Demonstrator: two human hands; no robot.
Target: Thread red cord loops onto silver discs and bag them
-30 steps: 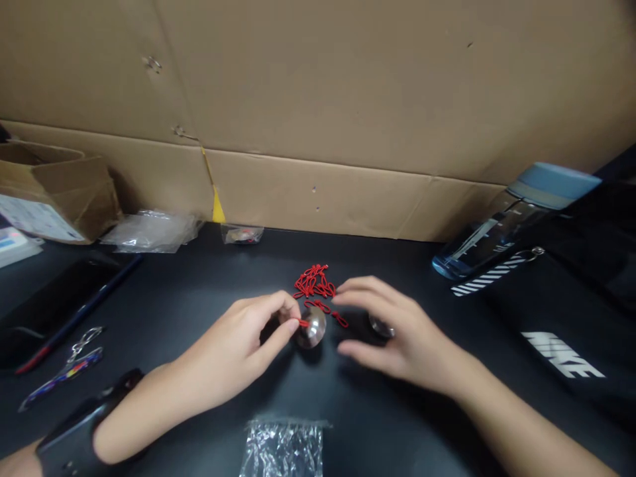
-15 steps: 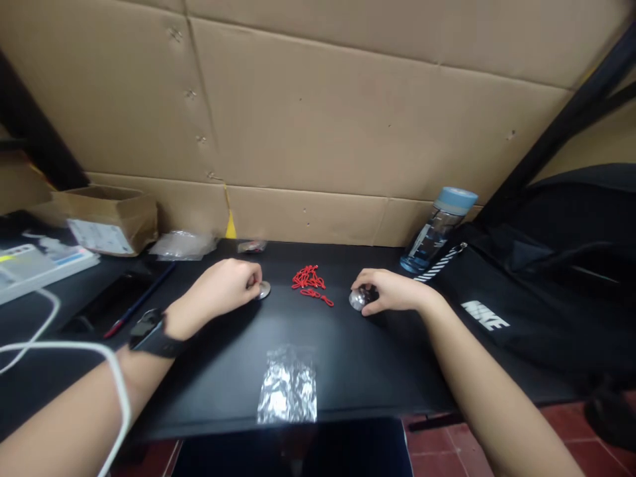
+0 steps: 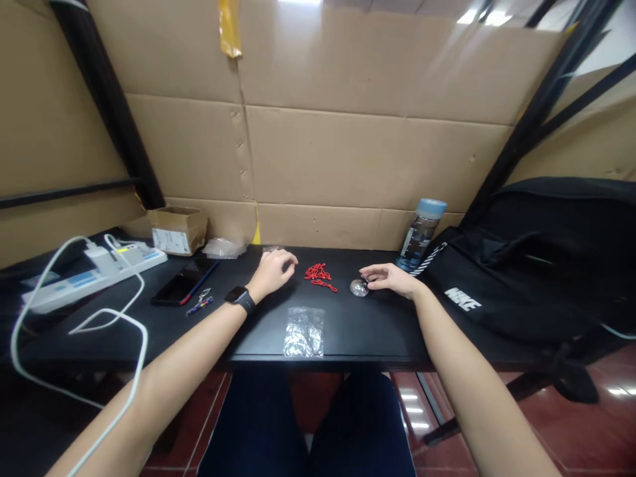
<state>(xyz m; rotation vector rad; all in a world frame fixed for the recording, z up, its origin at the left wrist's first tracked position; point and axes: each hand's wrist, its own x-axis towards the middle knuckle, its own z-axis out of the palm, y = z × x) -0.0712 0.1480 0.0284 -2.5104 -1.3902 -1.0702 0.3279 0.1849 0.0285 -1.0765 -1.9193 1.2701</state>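
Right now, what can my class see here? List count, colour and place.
Red cords: several, red, table centre
Metal dome: one visible, silver, right of cords
Pouch: one, clear, near table edge
Bottle: one, blue-lidded, back right
Bag: one, black, right
Keychain: one, multicoloured, left
Phone: one, black, left
Power strip: one, white, left
Cables: at least two, white, left
Box: one, brown, back left
Plastic bags: count unclear, clear, beside box
Table: one, black, beneath
Cardboard wall: one, brown, behind
Frame bars: several, black, sides
Floor: one, red, below
Watch: one, black, left wrist
Legs: two, navy-clad, below
Left hand: one, bare, beside cords
Right hand: one, bare, at dome
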